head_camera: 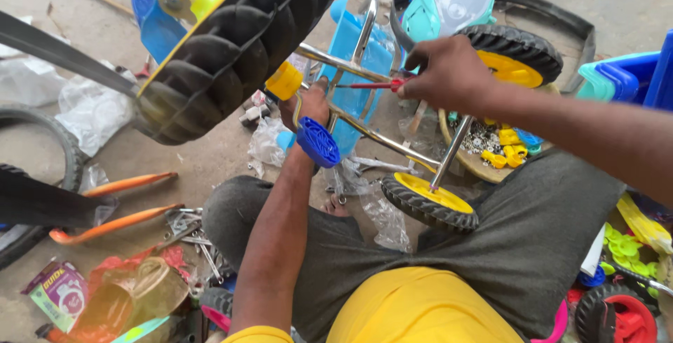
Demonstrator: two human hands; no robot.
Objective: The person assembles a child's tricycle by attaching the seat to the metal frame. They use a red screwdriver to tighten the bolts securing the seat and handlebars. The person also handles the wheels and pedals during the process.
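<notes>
A child's tricycle lies tipped in front of me, its chrome frame (364, 129) stretching between a big black front tyre with a yellow rim (231, 41) and two small rear wheels (427, 203) (515, 59). My left hand (308, 104) grips the frame by the crank, just above the blue pedal (317, 142) and beside a yellow hub cap (284, 81). My right hand (449, 73) holds a red-handled screwdriver (371, 85), its tip pointing left at the frame near my left hand. A light blue seat part (350, 55) lies under the frame.
A shallow basket (463, 153) holds screws and yellow and blue plastic parts. Orange-handled pliers (116, 206), wrenches (193, 234), plastic bags, a loose tyre (63, 146), a teal and grey toy part (449, 3) and blue plastic bodies (631, 76) crowd the concrete floor. A red wheel (620, 315) sits at lower right.
</notes>
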